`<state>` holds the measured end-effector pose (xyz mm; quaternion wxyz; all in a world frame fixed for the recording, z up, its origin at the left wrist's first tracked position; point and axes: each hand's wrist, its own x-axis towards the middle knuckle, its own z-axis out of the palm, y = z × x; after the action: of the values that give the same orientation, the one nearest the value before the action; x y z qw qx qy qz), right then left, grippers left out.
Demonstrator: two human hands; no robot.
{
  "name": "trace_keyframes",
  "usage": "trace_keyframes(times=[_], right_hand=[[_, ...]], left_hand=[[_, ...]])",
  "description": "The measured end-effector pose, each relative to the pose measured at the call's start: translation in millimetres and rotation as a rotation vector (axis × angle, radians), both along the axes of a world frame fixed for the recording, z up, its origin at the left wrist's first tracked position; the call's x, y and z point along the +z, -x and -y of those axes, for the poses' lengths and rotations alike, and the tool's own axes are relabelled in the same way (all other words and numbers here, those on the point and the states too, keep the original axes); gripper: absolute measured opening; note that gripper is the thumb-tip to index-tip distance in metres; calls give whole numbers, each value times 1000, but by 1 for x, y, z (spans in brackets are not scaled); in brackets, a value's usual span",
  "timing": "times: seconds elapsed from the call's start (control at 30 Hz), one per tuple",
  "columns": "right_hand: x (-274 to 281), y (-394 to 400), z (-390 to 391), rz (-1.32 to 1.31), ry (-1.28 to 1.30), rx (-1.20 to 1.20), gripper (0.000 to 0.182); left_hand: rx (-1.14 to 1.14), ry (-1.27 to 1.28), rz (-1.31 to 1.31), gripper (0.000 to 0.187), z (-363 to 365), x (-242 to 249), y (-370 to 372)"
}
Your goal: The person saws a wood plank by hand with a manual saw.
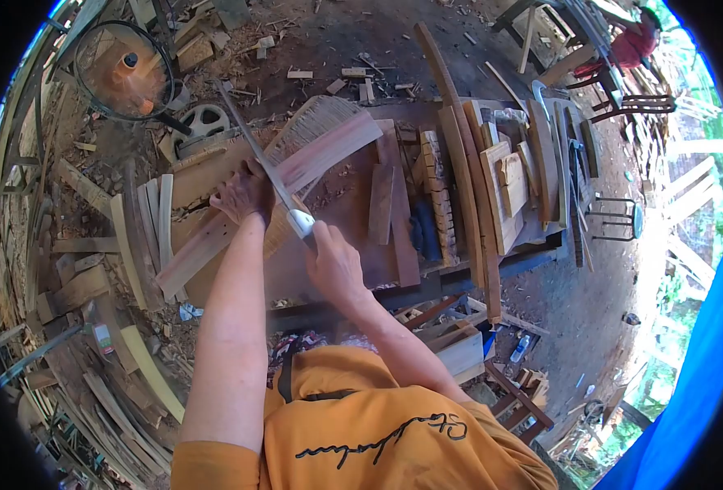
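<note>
My right hand is wrapped round the white-and-dark handle of a hand saw. Its long blade slants away to the upper left, across a wooden plank with a reddish streak. On that plank, just left of the blade, my left hand presses down with its fingers spread. Beneath the plank lies a wider, rough-grained board. Whether the saw teeth have cut into the plank cannot be made out.
Stacked boards and blocks cover the workbench to the right. A round fan stands at the upper left. Wood offcuts litter the ground. A stool and a plastic bottle are at the right.
</note>
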<state>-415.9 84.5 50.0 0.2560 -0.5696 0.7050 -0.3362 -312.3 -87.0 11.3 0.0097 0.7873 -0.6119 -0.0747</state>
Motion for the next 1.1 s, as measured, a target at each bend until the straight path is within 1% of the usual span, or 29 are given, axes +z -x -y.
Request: trace_keyframes(times=[0.03,0.07,0.17,0.23,0.37,0.47,0.57,0.67,0.73,0.8,0.87,0.93,0.97,1.03,1.1], right_hand=[[-2,-1,6,-8,9,-5,34],[-4,-2,-1,-6,13,-9,34],[-3,-4,-38,3,-20,-7,36],[3,-7,-51,-25,-74,-26,39],[4,-4,-51,-60,-40,-18,40],[6,-1,-45,-48,-34,-30,36],[4,-4,-30,-32,-62,-65,33],[-4,-4,-34,-34,-66,-85,31],[-2,-4,-40,-32,-55,-107,30],[4,-3,-38,-25,-87,-91,30],[4,-2,-26,-12,-110,-88,29],[-3,-3,-14,0,-57,-94,29],[-5,-6,-18,2,-68,-91,29],[-10,-8,-16,31,-75,-85,28],[-8,-7,-42,29,-57,-99,28]], left_hand=[[5,-42,-22,37,7,5,1],[2,-38,-20,37,10,3,0],[-18,4,27,39,8,-8,-4],[-24,-2,19,46,6,-7,-3],[-2,3,7,42,5,6,0],[-8,-45,-5,39,6,6,0],[-18,-5,31,45,6,-4,-4],[9,-35,-23,47,4,-4,-2],[-16,-121,32,51,6,3,0],[6,-127,1,51,5,10,1],[16,-124,-25,52,10,6,2],[-30,61,60,38,5,-11,-2],[-27,50,63,38,1,-18,-5],[-19,3,31,42,7,-12,-4],[2,-23,11,43,10,-6,-3]])
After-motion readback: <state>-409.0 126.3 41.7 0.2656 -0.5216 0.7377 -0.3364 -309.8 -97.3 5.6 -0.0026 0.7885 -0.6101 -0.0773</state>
